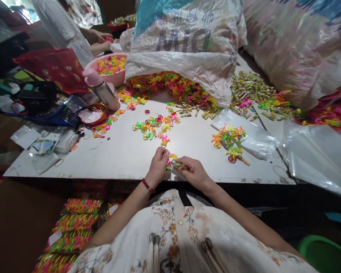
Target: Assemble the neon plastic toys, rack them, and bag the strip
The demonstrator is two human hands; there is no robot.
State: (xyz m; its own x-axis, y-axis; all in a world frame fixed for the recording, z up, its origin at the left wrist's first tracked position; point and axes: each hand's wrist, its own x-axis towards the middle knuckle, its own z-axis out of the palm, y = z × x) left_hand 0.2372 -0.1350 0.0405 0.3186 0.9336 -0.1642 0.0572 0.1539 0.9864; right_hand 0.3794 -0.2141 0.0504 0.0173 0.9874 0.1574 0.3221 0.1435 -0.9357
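Observation:
Over the table's front edge, my left hand (pixel 158 163) is closed on a small colourful plastic toy bicycle (pixel 168 167), mostly hidden by the fingers. Beside it, my right hand (pixel 193 172) pinches a small patterned tube (pixel 182 166), its end close to the toy. Whether the two pieces touch, I cannot tell. Just beyond my hands lie loose plastic toy bicycles (pixel 150 127) in pink, green, yellow and orange. To the right, another small pile of toy bicycles and tubes (pixel 230 138) rests partly on clear plastic bags (pixel 252 142).
A big white sack (pixel 184 45) spills plastic pieces at the back. More patterned tubes (pixel 250 89) are heaped right of it. A steel bottle (pixel 106 94), pink basin (pixel 113 77) and blue basket (pixel 71 110) stand left. Another person's hand (pixel 98 35) works behind. Packed toys (pixel 76 223) lie below.

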